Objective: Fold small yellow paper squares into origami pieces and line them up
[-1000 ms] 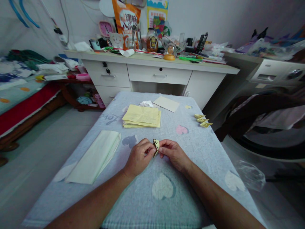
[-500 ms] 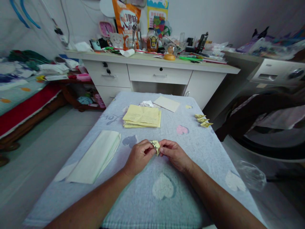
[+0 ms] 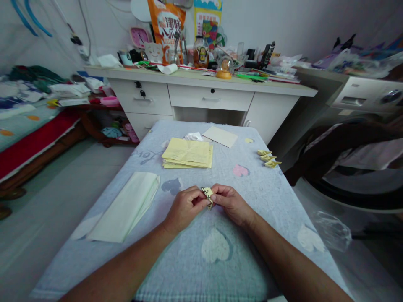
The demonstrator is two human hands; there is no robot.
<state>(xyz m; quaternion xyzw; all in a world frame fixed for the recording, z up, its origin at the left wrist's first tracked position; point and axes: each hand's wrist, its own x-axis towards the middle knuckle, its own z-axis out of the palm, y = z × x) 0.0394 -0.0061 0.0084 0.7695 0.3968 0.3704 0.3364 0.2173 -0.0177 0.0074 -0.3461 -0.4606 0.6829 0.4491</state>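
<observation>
Between my two hands is a small folded piece of yellow paper [image 3: 207, 193] with dark marks on it, held just above the blue cloth. My left hand [image 3: 186, 206] pinches its left side between thumb and fingers. On the other side, my right hand [image 3: 231, 202] grips the paper's right edge in the same way. Beyond the hands lies a stack of yellow paper sheets [image 3: 188, 153]. Three small folded yellow paper shapes [image 3: 268, 158] sit in a row near the table's right edge. Fingers partly cover the paper's lower part.
A folded pale sheet [image 3: 126, 209] lies to the left on the cloth-covered table [image 3: 252, 256]. Behind the stack are crumpled white tissue [image 3: 193, 136] and a beige card [image 3: 220, 136]. A cluttered white desk [image 3: 201, 98] stands at the back, a washing machine [image 3: 355, 100] at the right.
The folded yellow paper has shifted slightly right and tilted, with its lower end now sticking down more. My left fingers have moved a little toward the right hand.
</observation>
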